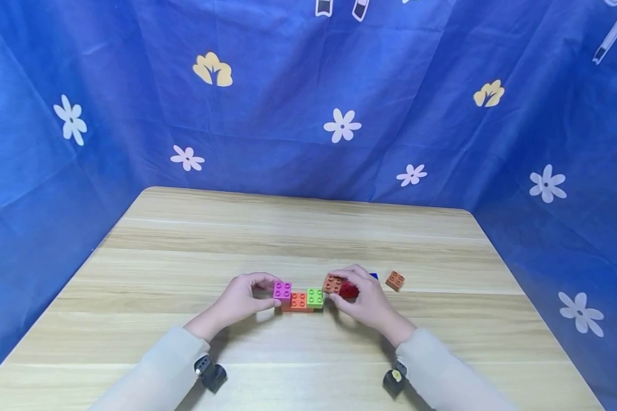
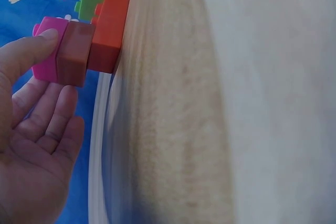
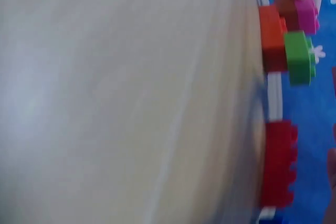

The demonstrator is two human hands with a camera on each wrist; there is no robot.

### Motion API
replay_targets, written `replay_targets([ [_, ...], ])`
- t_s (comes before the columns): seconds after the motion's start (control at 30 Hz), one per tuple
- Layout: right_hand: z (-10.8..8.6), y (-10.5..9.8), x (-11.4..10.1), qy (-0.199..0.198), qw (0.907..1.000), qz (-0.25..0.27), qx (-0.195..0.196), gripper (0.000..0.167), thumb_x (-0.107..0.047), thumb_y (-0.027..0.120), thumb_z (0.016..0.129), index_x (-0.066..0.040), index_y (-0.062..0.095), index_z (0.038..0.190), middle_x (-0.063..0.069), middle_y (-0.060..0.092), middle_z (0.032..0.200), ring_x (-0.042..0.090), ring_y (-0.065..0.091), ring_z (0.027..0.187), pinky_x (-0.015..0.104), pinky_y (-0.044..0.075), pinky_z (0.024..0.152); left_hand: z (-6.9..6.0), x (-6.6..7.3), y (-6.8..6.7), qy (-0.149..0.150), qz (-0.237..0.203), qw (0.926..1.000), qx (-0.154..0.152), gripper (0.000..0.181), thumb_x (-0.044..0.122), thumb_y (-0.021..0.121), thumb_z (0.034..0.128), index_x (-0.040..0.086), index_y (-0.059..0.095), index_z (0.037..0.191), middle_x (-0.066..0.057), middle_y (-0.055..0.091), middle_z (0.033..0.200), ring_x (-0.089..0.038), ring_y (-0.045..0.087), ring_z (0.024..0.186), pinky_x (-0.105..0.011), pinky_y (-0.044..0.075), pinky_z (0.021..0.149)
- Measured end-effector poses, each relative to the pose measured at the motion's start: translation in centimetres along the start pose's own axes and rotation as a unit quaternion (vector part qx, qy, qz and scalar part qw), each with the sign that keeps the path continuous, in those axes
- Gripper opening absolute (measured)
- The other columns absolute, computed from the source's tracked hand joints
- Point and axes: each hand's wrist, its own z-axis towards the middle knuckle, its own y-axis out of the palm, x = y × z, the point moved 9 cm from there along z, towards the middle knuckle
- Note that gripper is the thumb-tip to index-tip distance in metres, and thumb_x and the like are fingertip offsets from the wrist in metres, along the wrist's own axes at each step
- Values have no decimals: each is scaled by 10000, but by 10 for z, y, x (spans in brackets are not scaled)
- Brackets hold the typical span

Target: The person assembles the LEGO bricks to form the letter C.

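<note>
My left hand [image 1: 235, 298] pinches a magenta brick [image 1: 282, 290] between thumb and fingers. In the left wrist view that brick sits on a brown brick [image 2: 75, 53], which meets one end of a longer orange brick [image 2: 111, 30]. A lime-green brick [image 1: 315, 298] is stacked on the orange brick's other end, overhanging it. To the right of the green one, my right hand [image 1: 366, 298] grips another brown brick [image 1: 332, 283], held up off the table. Beneath that hand lies a red brick [image 3: 277, 163], partly hidden in the head view.
Behind the right hand a blue brick [image 1: 374, 275] peeks out, mostly covered. A loose brown brick [image 1: 395, 281] lies further right on the wooden table [image 1: 308, 240]. Blue patterned cloth [image 1: 288, 103] hangs around the back and sides.
</note>
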Motion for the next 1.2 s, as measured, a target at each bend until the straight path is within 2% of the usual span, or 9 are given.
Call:
replay_targets([
  [0.07, 6, 7, -6, -48, 9999, 72, -78, 438, -206, 779, 773, -137, 645, 1184, -40, 608, 1084, 120, 592, 932, 302, 528, 794, 0, 1, 0, 33, 9, 10000, -13, 368, 145, 807, 749, 31, 666, 1070, -29, 689, 948, -228, 644, 901, -455, 490, 887],
  [0.23, 19, 22, -22, -337, 9988, 286, -187, 431, -204, 773, 783, -140, 646, 1189, -40, 602, 1063, 169, 560, 695, 238, 491, 597, -1, 3, 0, 117, 19, 9999, -48, 368, 151, 803, 756, 25, 664, 1073, -39, 689, 946, -223, 647, 889, -445, 503, 869],
  [0.3, 23, 27, -28, -456, 9981, 342, -231, 430, -205, 773, 784, -139, 646, 1189, -42, 598, 1054, 151, 556, 695, 222, 483, 589, -1, 3, 0, 139, 32, 9999, -58, 370, 157, 802, 758, 27, 663, 1076, -40, 688, 946, -220, 648, 883, -437, 509, 858],
  [0.37, 28, 32, -33, -545, 9974, 380, -269, 428, -208, 771, 787, -132, 647, 1189, -37, 596, 1050, 117, 578, 786, 226, 509, 653, -1, 3, 0, 150, 30, 9999, -61, 373, 158, 802, 758, 24, 662, 1077, -44, 689, 947, -222, 650, 881, -432, 513, 855],
  [0.47, 34, 38, -40, -661, 9962, 440, -358, 418, -206, 765, 792, -115, 649, 1183, -29, 598, 1053, 87, 576, 962, 263, 515, 815, -1, 2, 0, 166, -26, 9998, -92, 378, 157, 800, 761, 18, 658, 1082, -54, 689, 957, -233, 652, 892, -425, 514, 860],
  [0.6, 41, 46, -47, -753, 9945, 498, -523, 410, -205, 765, 799, -106, 651, 1180, -17, 603, 1060, 88, 577, 978, 252, 500, 859, -1, 2, 1, 186, -81, 9997, -129, 378, 145, 795, 764, 11, 654, 1088, -62, 690, 964, -243, 654, 902, -426, 512, 868],
  [0.93, 48, 62, -50, -503, 9913, 585, -1065, 397, -203, 758, 812, -118, 659, 1187, -30, 598, 1036, 75, 559, 967, 256, 514, 801, 0, 3, 3, 269, -74, 9995, -163, 332, 142, 795, 767, 34, 667, 1054, -28, 696, 941, -222, 652, 889, -452, 501, 864],
  [1.1, 52, 65, -49, -431, 9907, 600, -1142, 382, -199, 765, 791, -131, 679, 1157, -63, 598, 990, 52, 557, 922, 228, 500, 777, 0, 5, 3, 292, -130, 9994, -161, 325, 125, 795, 760, 27, 671, 1045, -25, 695, 933, -213, 649, 881, -459, 496, 872],
  [1.2, 54, 65, -50, -391, 9900, 645, -1190, 379, -196, 770, 774, -134, 689, 1139, -68, 598, 958, 57, 561, 895, 267, 514, 760, 0, 6, 2, 313, -141, 9993, -136, 316, 108, 795, 755, 29, 675, 1036, -21, 695, 921, -217, 650, 875, -459, 496, 872],
])
